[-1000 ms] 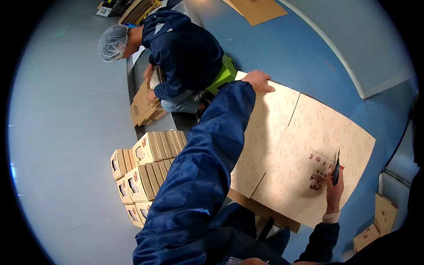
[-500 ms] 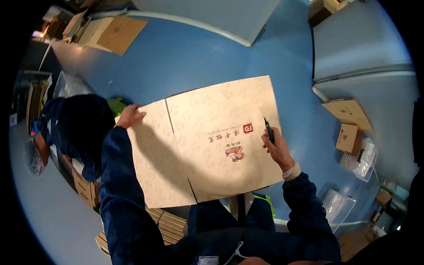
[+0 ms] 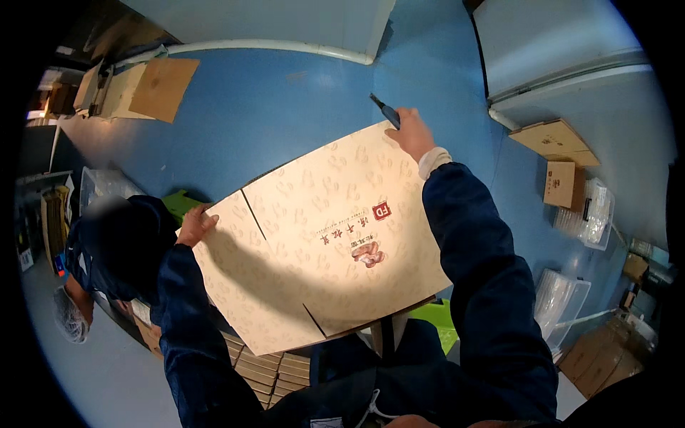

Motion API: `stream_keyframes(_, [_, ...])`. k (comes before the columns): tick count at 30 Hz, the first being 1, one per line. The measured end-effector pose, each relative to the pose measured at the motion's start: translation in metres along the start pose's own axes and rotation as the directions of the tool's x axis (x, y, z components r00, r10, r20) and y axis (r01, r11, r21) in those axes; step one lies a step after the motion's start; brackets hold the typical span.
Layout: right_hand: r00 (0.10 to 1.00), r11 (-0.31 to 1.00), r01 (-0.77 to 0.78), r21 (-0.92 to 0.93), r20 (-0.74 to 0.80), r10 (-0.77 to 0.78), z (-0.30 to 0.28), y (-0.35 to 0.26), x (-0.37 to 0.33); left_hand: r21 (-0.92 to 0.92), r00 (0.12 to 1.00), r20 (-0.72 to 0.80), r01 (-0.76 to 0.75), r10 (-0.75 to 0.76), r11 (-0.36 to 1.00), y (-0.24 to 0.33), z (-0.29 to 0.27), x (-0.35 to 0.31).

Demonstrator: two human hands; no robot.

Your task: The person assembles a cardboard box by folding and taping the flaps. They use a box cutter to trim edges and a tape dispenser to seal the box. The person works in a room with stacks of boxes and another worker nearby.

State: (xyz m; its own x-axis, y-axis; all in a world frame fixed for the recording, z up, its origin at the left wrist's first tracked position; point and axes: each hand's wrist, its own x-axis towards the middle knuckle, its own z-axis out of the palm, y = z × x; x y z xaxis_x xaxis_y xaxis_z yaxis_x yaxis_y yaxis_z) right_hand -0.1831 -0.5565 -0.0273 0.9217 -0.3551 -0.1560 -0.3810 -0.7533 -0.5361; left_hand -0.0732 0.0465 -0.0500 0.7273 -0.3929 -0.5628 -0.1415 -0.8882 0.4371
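A flattened cream cardboard carton (image 3: 314, 250) with a faint pattern, a red mark and a mushroom picture lies in front of me, with dark slits cut in from its far and near edges. My left hand (image 3: 196, 225) grips its left far corner, thumb on top. At the far right corner, my right hand (image 3: 414, 135) is closed around the dark handle of a box cutter (image 3: 387, 113), whose tip points away to the far left, past the carton's edge. Whatever supports the carton is mostly hidden beneath it.
Another person in dark clothing (image 3: 118, 250) bends close at my left. Stacked cartons (image 3: 267, 371) sit near my legs. Right of me are an open carton (image 3: 564, 184) and clear plastic bins (image 3: 560, 303). Flat cardboard (image 3: 168, 89) lies at the far left, with a green bin (image 3: 439, 321) below.
My right hand has moved with the box cutter from above the carton's right side to its far right corner. The carton appears turned slightly counterclockwise; my left hand keeps its grip.
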Motion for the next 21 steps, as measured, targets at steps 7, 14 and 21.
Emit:
stream_keyframes(7, [0.997,0.997,-0.057,-0.059,0.047,0.06,-0.003,0.008,-0.002,0.142,1.0,0.011,-0.001,0.0,0.99,0.005,-0.008,0.012])
stream_keyframes(14, [0.999,0.999,0.001,-0.049,0.038,0.001,0.003,0.017,0.015,0.128,1.0,0.005,0.005,-0.006,0.992,0.005,-0.004,0.011])
stream_keyframes(21, [0.999,0.997,0.009,0.082,0.036,-0.012,0.005,0.021,0.017,-0.022,0.999,0.044,0.016,-0.015,1.0,0.019,-0.014,0.006])
